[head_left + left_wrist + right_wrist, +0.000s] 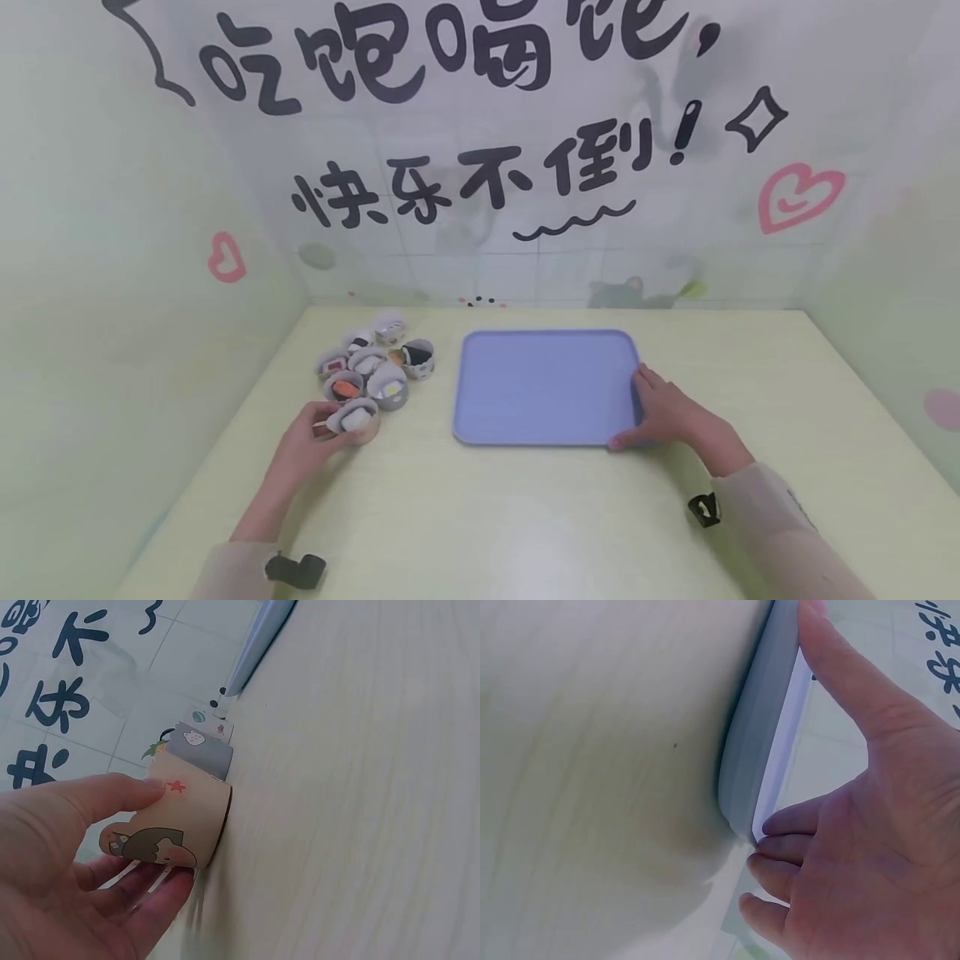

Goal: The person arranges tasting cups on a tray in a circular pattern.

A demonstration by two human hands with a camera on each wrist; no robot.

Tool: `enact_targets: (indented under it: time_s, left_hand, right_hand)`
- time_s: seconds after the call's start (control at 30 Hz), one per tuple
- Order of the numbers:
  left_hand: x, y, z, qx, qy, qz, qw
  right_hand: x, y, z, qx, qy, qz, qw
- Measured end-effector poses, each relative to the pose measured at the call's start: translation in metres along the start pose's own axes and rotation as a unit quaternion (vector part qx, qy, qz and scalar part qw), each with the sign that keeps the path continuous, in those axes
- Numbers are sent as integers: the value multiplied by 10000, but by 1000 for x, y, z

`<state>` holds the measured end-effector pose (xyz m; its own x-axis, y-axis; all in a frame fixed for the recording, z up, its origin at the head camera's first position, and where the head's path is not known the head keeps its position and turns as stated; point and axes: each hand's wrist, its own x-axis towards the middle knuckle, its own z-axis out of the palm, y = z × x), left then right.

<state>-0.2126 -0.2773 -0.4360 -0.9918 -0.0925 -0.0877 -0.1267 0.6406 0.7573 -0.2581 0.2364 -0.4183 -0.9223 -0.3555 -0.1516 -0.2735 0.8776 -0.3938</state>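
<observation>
Peach-coloured and apparently thin card, the cup (199,811) is at the near end of a cluster on the left, its curved wall printed with a cartoon creature and a red star. I have it in the left hand (307,437), thumb on one side, curled fingers on the other; the step in hand looks like taking hold of it. From here I can't tell whether its base touches the tabletop (480,508), which has a pale, faint wood grain. Inside sits a pale, rounded piece (356,419). I'd judge the next move calls for light, even pressure, since card may buckle, and care around the neighbouring cups (392,402), one showing an orange filling (346,389). Farther right lies a smooth blue tray (547,387), flat, round-cornered, with a raised rim. My right hand (667,412) spans its near right corner, spread wide, touching the edges without gripping.
</observation>
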Motion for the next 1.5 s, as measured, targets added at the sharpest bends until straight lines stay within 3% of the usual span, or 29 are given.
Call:
enact_targets:
  time_s: [0.43,0.87,1.5]
  left_hand:
    - [-8,1,-5,27,25,-5,10000]
    - [-9,22,-3,-152,205,258,9993]
    - [-9,44,6,-388,328,1031,9934]
  right_hand:
    - [2,-7,1,2,-292,229,9993]
    - [5,-4,-4,117,-251,234,9993]
    - [3,-4,-2,155,-318,350,9988]
